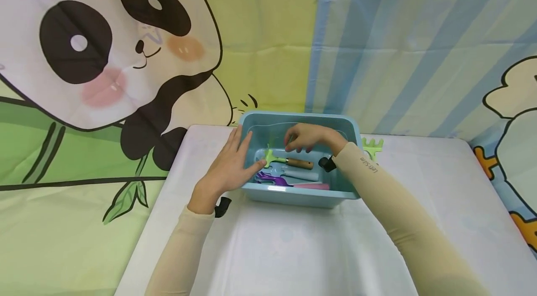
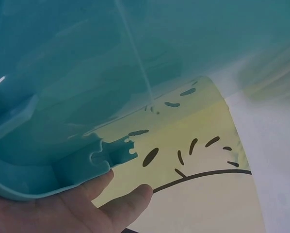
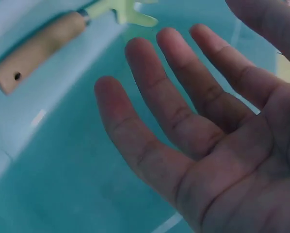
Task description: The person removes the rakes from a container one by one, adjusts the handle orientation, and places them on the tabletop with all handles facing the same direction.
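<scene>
A light blue plastic bin [image 1: 293,198] stands on the white-covered table. Spread along its left rim, my left hand [image 1: 228,165] touches the bin with straight fingers; the left wrist view shows these fingers at the rim's edge. My right hand [image 1: 308,136] hangs inside the bin, fingers loosely bent and holding nothing. Below it lies a green hand rake with a wooden handle [image 1: 299,163]. Nearer the front wall are a tool with a pale blue handle [image 1: 301,175] and a purple fork [image 1: 274,179] beside a pink handle [image 1: 310,186]. In the right wrist view, the wooden handle [image 3: 43,51] is apart from my fingertips.
A green rake head [image 1: 372,146] shows just outside the bin's right side, partly hidden by my right sleeve. The white tablecloth [image 1: 285,254] spreads in front of the bin. Behind it hangs a printed cloth backdrop [image 1: 268,44] with a panda.
</scene>
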A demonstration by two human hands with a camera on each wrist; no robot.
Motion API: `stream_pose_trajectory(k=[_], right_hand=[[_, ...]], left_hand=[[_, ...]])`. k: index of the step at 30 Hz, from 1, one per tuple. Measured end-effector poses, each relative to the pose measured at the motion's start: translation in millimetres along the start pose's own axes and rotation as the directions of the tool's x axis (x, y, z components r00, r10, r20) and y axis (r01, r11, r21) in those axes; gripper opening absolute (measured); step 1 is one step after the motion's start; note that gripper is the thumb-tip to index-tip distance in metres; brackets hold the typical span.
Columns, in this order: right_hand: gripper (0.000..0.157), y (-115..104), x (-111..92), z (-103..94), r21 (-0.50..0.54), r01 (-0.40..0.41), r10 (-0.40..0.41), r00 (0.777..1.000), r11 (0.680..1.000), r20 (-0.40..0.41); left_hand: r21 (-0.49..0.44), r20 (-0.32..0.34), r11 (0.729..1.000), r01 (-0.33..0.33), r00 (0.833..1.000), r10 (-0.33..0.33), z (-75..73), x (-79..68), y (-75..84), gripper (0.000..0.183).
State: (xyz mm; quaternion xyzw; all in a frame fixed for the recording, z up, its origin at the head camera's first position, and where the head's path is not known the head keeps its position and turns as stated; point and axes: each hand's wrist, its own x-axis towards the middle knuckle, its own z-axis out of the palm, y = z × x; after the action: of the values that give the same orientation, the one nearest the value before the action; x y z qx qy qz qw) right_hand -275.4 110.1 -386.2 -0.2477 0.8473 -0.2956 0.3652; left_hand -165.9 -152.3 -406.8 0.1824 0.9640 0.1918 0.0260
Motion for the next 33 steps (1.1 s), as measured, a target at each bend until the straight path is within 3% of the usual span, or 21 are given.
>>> stream_pose_trajectory(k=[10,14,20,23,29,33], right_hand=[[0.04,11,30,15.0,-0.046,-0.065,0.066,0.997,0.997,0.029],[0.041,14,38,21.3,-0.12,-0.078,0.085,0.995,0.99,0.054],[0.036,26,43,29.5,-0.324,-0.123,0.147,0.988,0.938,0.053],[0.033,33,45,34.8,-0.362,-0.148,0.177,0.983,0.92,0.048],[0.023,35,49,45.0,-0.399,-0.106,0.115,0.993,0.911,0.0],[0.024,30,51,47.2,-0.425,-0.114,0.128,0.992,0.898,0.004]], left_hand=[[0.016,-0.003,1.0,0.011,1.0,-0.011,-0.7,1.4,-1.3,0.095],[0.015,-0.002,1.0,0.007,1.0,-0.007,-1.8,0.8,-1.3,0.097],[-0.002,0.007,1.0,0.004,1.0,-0.004,-2.0,0.5,0.2,0.096],[0.0,0.009,1.0,0.006,1.0,-0.006,-1.8,0.6,0.1,0.096],[0.009,-0.002,1.0,-0.001,1.0,0.001,0.3,1.8,-1.1,0.098],[0.006,-0.004,1.0,0.002,1.0,-0.002,0.0,0.9,-1.5,0.098]])
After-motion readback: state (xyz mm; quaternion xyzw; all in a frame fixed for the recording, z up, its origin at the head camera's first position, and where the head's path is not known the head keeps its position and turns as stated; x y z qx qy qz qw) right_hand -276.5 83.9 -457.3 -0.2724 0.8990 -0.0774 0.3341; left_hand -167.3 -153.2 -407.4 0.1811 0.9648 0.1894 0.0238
